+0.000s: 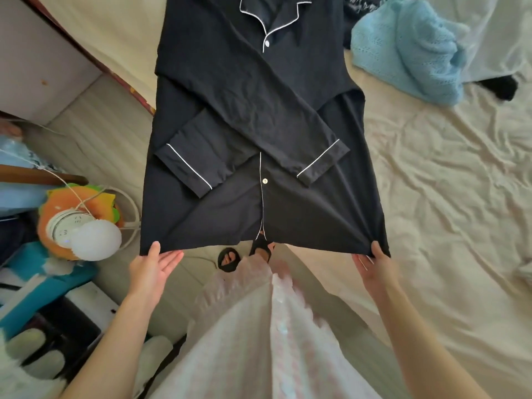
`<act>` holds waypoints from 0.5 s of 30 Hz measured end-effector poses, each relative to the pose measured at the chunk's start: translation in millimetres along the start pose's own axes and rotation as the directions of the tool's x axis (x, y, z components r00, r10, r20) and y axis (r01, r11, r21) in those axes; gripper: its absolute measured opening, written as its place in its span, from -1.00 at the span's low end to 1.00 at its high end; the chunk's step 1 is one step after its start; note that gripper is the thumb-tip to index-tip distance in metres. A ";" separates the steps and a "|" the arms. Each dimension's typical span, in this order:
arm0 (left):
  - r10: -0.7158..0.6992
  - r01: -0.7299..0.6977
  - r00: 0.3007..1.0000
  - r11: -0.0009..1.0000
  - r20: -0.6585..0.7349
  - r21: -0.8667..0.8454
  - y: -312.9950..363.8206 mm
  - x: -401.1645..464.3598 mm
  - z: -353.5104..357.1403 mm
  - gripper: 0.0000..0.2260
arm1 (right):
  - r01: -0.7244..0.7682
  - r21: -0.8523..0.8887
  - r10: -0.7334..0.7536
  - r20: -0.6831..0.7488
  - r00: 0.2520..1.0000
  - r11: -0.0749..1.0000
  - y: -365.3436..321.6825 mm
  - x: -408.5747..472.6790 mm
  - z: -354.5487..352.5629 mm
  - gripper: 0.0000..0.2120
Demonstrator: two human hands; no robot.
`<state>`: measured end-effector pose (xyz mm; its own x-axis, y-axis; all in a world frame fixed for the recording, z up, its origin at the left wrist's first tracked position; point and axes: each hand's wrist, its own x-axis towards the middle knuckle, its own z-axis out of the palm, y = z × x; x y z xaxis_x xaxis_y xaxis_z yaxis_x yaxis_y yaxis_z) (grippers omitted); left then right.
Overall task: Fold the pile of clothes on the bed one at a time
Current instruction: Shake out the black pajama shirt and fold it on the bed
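Shirt: black pyjama shirt (259, 105), matte woven cloth, faintly creased, edged with thin white piping at collar, placket and cuffs; two pale round buttons visible.
Shirt position: front side up, collar end lying on the bed, hem end lifted off the bed edge and pulled taut toward the person.
Sleeves: both folded inward, crossing over the chest in an X, cuffs pointing down and outward.
Left hand (149, 266): pinches the hem's left corner, thumb on top of the cloth, fingers underneath, fairly straight.
Right hand (374, 263): pinches the hem's right corner, thumb on top; cloth gathers into small radiating folds at the grip.
Bed (446, 197): cream sheet, soft and heavily wrinkled, beneath and to the right of the shirt.
Pile: light blue open-knit garment (408, 47), crumpled in a heap at upper right, well apart from the shirt; a dark patterned piece behind it, a small black item beside it.
Person: white, faintly pink-striped ruffled garment (259, 341) hangs down in the foreground; black sandals (244, 254) on the floor below the hem.
Left side: orange and green round plush (57, 203) with a white round device and cord resting on it.
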<state>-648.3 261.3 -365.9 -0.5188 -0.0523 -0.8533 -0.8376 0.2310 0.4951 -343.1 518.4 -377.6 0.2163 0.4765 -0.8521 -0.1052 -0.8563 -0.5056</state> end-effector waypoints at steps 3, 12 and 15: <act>-0.027 0.027 1.000 0.999 0.004 0.045 -6.9 -11.3 -12.7 -0.70 | -0.033 0.046 0.034 -0.027 0.999 0.998 8.8 -17.6 -13.0 -0.64; 0.019 -0.015 0.995 0.999 0.097 -0.040 25.4 -37.1 -23.8 -0.60 | 0.010 0.189 -0.012 0.009 1.000 0.982 -0.6 -60.9 -26.9 -0.81; 0.097 -0.078 0.981 0.990 0.168 -0.114 57.4 -39.6 -10.2 -0.61 | 0.097 0.208 -0.115 0.080 0.990 0.973 -23.5 -70.9 -10.7 -0.89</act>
<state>-677.6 266.7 -302.0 -0.5612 0.1347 -0.8166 -0.8084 0.1226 0.5758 -345.6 502.6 -303.9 0.1491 0.5865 -0.7961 -0.2830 -0.7461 -0.6027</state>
